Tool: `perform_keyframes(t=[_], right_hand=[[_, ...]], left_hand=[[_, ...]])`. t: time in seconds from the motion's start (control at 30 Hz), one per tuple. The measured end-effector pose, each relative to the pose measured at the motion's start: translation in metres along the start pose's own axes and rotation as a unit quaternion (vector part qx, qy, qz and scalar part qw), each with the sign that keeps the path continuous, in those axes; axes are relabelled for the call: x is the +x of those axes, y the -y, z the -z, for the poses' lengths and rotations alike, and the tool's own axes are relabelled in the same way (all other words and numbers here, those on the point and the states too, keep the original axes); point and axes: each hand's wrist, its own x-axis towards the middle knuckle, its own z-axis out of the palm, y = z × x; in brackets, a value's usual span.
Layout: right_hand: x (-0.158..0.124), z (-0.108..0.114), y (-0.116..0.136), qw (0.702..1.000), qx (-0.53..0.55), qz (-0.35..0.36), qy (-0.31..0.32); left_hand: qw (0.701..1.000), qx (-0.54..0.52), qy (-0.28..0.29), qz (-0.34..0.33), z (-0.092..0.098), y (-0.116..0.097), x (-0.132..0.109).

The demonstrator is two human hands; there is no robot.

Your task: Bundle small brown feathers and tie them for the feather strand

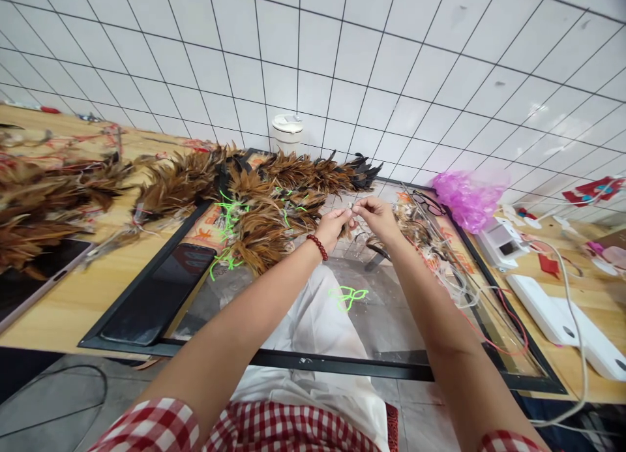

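Observation:
Over the glass panel, my left hand [334, 226], with a red bead bracelet [317, 246] at the wrist, is closed in a pinch. What looks like a small brown feather [345, 233] hangs below its fingers, mostly hidden. My right hand [376, 217] is pinched fingertip to fingertip against the left; whatever it grips is too small to make out. Just left of my hands lie bundles of brown feathers [264, 237] with bright green ties among them. Loose green ties [348, 297] lie on the glass in front of me. Feather scraps [415, 224] lie to the right.
A black-framed glass panel [342, 359] rests on the wooden table [596, 308]. A phone [161, 292] lies on its left side. More feather bundles [44, 197] lie far left. A white lidded cup [287, 131], pink plastic bag [469, 197], glasses [430, 205] and white power strip [542, 308] surround the workspace.

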Motion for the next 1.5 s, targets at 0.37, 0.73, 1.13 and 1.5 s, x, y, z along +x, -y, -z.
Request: perform_keyframes(t=[0.37, 0.73, 1.13, 1.5], right_hand=[[-0.007, 0.020, 0.000, 0.889, -0.452, -0.052, 0.057], [-0.004, 0.028, -0.001, 0.963, -0.245, -0.025, 0.112], [-0.009, 0.022, -0.020, 0.837, -0.544, -0.028, 0.050], [-0.003, 0.018, -0.002, 0.935, -0.350, -0.035, 0.050]], left_hand=[[0.994, -0.093, -0.041, 0.035, 0.001, -0.005, 0.004], [0.992, -0.107, -0.053, 0.041, 0.002, -0.005, 0.004], [0.992, -0.107, -0.063, 0.035, 0.002, -0.005, 0.005], [0.986, -0.117, -0.110, 0.035, 0.000, -0.013, 0.001]])
